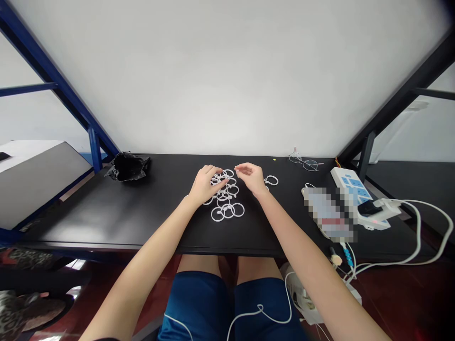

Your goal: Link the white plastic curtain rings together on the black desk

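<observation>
Several white rings (228, 210), each with a small knob, lie overlapping in a loose pile on the black desk (163, 199). Over the pile's upper left side is my left hand (206, 182), its thumb and forefinger apart with rings showing between them. Just right of the pile, my right hand (251, 176) has its thumb and fingertips brought together. Whatever sits in that pinch is too small to make out. A separate white ring (272, 180) lies to the right of my right hand, with part of another beside it hidden by the wrist.
A crumpled black bag (128, 166) stands at the back left. Glasses (305, 163) lie at the back right. Nearer are a blurred-out phone (329, 215) and a white power strip (350, 184) with a plugged-in charger and white cables (415, 222) trailing off the desk's right side.
</observation>
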`<act>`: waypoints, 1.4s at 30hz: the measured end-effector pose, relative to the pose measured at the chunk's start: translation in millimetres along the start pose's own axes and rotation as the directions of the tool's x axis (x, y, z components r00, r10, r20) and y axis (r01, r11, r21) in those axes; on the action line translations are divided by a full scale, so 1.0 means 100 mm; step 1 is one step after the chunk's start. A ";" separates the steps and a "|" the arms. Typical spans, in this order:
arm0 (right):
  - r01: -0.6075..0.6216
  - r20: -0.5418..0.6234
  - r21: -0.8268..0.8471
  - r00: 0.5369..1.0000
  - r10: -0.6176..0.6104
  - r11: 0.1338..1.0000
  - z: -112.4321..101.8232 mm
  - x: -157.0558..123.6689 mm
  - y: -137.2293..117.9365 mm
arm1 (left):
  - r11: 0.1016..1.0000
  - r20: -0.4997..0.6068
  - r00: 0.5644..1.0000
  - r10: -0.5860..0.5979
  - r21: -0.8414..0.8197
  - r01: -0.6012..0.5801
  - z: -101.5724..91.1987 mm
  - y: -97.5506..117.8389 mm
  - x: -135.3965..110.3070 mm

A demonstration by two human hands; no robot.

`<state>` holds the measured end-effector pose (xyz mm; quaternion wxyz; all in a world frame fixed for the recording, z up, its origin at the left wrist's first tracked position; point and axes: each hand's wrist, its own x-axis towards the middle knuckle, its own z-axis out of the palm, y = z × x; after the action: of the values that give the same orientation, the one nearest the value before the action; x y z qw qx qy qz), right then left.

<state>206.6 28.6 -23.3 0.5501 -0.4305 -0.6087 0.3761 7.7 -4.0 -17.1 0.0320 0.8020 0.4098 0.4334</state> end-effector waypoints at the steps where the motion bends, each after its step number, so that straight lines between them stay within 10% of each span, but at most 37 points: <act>1: -0.059 0.029 0.132 0.998 0.056 0.990 -0.01 0.01 -0.03 | 1.000 -0.009 1.000 0.011 -0.020 -0.011 0.00 0.01 0.00; 11: -0.307 0.398 0.485 0.911 0.105 0.819 0.01 -0.08 -0.29 | 0.991 -0.099 0.988 0.122 -0.049 -0.128 0.09 0.02 -0.05; 42: -0.249 0.286 0.386 0.948 0.141 0.888 0.05 -0.11 -0.31 | 0.968 -0.023 0.985 0.170 -0.181 -0.172 0.06 0.18 -0.02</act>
<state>198.2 7.2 1.0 0.5073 -0.3115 -0.5318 0.6024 23.0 -15.5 -15.1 0.0664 0.8265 0.2978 0.4731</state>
